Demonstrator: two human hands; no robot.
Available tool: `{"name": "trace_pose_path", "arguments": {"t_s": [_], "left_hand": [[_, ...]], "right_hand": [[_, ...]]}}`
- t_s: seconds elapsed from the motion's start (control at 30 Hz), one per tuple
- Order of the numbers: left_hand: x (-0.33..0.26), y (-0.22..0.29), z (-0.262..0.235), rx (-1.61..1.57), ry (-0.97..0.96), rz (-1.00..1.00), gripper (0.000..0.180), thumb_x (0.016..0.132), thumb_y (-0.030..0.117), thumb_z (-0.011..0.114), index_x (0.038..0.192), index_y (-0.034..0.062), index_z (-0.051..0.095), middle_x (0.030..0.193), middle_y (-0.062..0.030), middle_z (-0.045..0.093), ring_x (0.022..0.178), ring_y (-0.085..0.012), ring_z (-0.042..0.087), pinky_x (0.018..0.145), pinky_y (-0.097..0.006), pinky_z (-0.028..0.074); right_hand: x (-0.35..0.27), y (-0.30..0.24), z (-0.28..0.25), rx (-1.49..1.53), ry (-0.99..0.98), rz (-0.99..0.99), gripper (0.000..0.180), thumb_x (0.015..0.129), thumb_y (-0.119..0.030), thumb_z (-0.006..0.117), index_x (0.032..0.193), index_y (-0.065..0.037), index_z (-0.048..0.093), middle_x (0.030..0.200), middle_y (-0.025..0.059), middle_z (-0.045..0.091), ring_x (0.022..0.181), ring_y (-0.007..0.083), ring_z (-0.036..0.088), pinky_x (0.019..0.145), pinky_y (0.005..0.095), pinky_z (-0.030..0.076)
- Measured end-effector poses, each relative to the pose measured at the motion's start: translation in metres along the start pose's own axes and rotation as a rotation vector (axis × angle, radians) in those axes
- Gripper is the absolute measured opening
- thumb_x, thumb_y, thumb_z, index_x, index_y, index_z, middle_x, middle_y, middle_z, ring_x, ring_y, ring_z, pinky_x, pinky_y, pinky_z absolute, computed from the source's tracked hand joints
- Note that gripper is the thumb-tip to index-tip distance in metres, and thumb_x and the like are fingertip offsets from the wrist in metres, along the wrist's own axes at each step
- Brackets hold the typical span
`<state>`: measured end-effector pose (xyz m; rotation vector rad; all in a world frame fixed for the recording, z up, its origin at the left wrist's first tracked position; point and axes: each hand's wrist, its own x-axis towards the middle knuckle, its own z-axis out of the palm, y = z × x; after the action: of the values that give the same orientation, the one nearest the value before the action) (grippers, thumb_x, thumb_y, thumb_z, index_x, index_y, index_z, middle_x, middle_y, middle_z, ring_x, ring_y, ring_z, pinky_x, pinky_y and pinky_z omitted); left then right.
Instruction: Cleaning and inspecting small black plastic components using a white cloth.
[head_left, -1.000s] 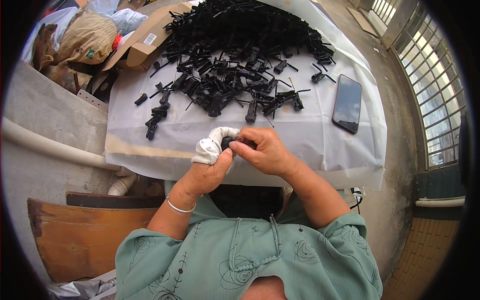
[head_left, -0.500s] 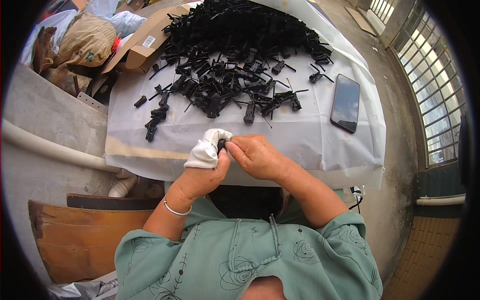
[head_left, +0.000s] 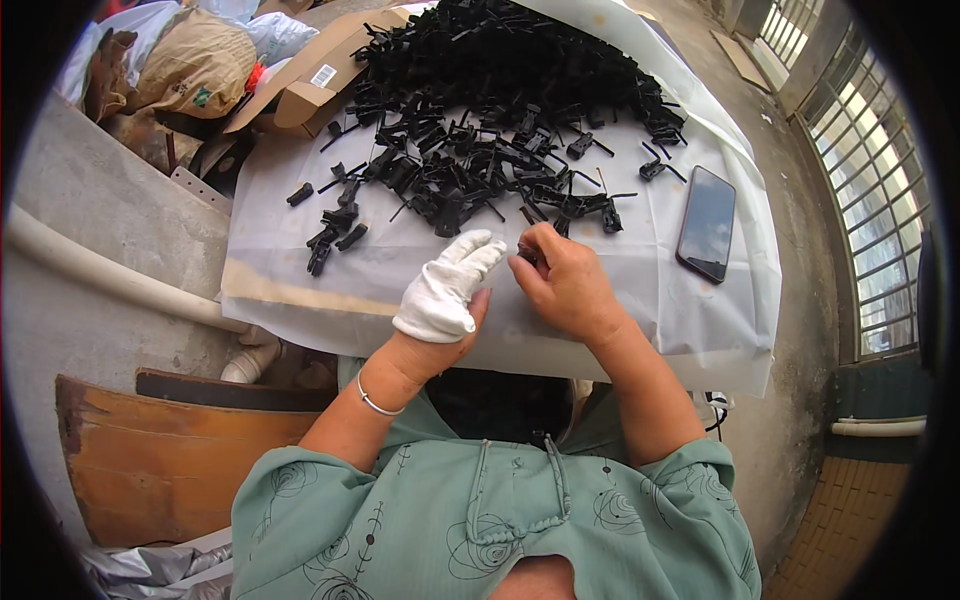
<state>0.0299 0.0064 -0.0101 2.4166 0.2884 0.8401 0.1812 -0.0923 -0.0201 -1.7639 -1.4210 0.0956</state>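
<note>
My left hand wears a white glove that leaves the thumb bare. Its fingers are stretched out over the near part of the table, and nothing shows in them. To its right, my right hand is bare, with thumb and fingers pinched on a small black plastic part, mostly hidden by the fingers. Just beyond both hands spreads a heap of similar black plastic parts, many with thin prongs sticking out. Left of the gloved hand lies a small cluster of black parts, with a lone black piece near it.
A white plastic sheet covers the table. At the right lies a smartphone. An opened cardboard box and stuffed bags stand at the far left. A pale pipe runs along the left wall; a barred window is at the right.
My hands have parted; the left has opened, and the right has moved forward to the heap's near edge and pinches a black part. Another piece now lies by the left cluster.
</note>
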Motion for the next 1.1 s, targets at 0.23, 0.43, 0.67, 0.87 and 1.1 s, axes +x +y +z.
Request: {"name": "trace_pose_path", "arguments": {"t_s": [0.23, 0.43, 0.67, 0.87, 1.1], "left_hand": [[-0.002, 0.004, 0.017, -0.415, 0.006, -0.11, 0.039, 0.077, -0.005, 0.062, 0.112, 0.0031, 0.049, 0.106, -0.0109, 0.056, 0.076, -0.0126, 0.057, 0.063, -0.023, 0.048], [-0.002, 0.002, 0.013, -0.785, 0.059, -0.372, 0.032, 0.087, 0.002, 0.056, 0.115, 0.0059, 0.04, 0.09, -0.0024, 0.054, 0.071, -0.0056, 0.051, 0.053, -0.019, 0.043], [-0.001, 0.009, 0.0, -1.102, -0.029, -0.654, 0.03, 0.089, 0.006, 0.054, 0.117, 0.0021, 0.044, 0.092, -0.0037, 0.056, 0.07, -0.007, 0.053, 0.052, -0.019, 0.043], [-0.003, 0.011, -0.005, -0.864, -0.108, -0.475, 0.032, 0.087, 0.005, 0.057, 0.116, -0.0009, 0.048, 0.094, -0.0053, 0.058, 0.068, -0.0083, 0.055, 0.052, -0.021, 0.045], [-0.002, 0.006, 0.002, -0.6, 0.025, -0.369, 0.029, 0.082, 0.001, 0.059, 0.109, -0.0053, 0.053, 0.093, -0.008, 0.06, 0.08, -0.013, 0.057, 0.066, -0.025, 0.049]], "right_hand": [[-0.002, -0.021, -0.005, 1.113, -0.13, 0.381, 0.015, 0.092, -0.019, 0.055, 0.096, -0.005, 0.053, 0.068, -0.0068, 0.045, 0.052, 0.0008, 0.036, 0.043, 0.0163, 0.029], [-0.004, -0.021, -0.015, 0.608, -0.092, -0.015, 0.028, 0.078, -0.008, 0.066, 0.103, -0.003, 0.055, 0.064, -0.0021, 0.046, 0.052, 0.007, 0.039, 0.045, 0.0243, 0.033], [-0.008, -0.03, -0.001, 0.355, 0.174, -0.19, 0.014, 0.075, -0.005, 0.069, 0.081, -0.005, 0.057, 0.06, 0.0009, 0.045, 0.048, 0.0091, 0.039, 0.043, 0.0254, 0.032], [-0.003, -0.02, -0.005, 0.615, -0.156, 0.276, 0.016, 0.087, -0.016, 0.06, 0.08, -0.002, 0.055, 0.061, -0.0009, 0.042, 0.055, 0.0062, 0.036, 0.049, 0.0238, 0.034], [-0.002, -0.022, -0.009, 0.48, -0.18, 0.002, 0.026, 0.092, -0.018, 0.049, 0.076, 0.001, 0.054, 0.062, 0.0116, 0.05, 0.056, 0.0229, 0.045, 0.054, 0.0337, 0.04]]}}
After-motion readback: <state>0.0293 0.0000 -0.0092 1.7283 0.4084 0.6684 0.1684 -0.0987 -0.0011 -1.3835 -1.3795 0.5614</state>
